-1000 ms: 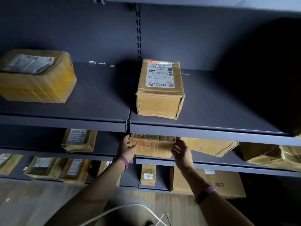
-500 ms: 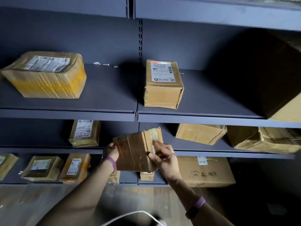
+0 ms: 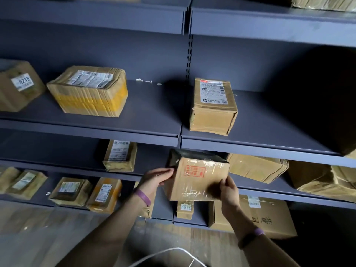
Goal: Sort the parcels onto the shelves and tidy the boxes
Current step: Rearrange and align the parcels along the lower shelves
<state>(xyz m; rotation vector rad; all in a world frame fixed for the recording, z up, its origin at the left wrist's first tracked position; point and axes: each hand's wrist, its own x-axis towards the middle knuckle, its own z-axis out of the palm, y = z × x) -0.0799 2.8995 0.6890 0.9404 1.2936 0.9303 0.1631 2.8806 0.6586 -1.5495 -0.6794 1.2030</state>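
Brown parcel (image 3: 200,180), red stamp and clear tape on its face, was held in the air in front of the middle shelf (image 3: 57,166). Its dark top face sat just under the front lip of the upper shelf (image 3: 260,151).

Hands were apart, one at each side. The left hand (image 3: 156,178) gripped the upper left edge, fingers curled onto the face. The right hand (image 3: 228,191) pinched the lower right corner.

Upper shelf: a yellow-taped box (image 3: 88,91) left of the slotted post, a tall labelled box (image 3: 212,106) right of it near the front edge, and a box marked 6215 (image 3: 17,87) at far left (white paper scraps (image 3: 143,80) lay at the back).

Middle shelf: a slim labelled packet (image 3: 120,156) stood left of the held parcel. A tilted carton (image 3: 256,166) lay just behind and right of it, with crumpled cartons (image 3: 327,180) further right.

Lower shelf: flat packets (image 3: 71,191) at left, then a small box (image 3: 184,210) and a large carton (image 3: 256,214) below the hands.

A white wire (image 3: 178,248) curved low in view, over wooden floor.
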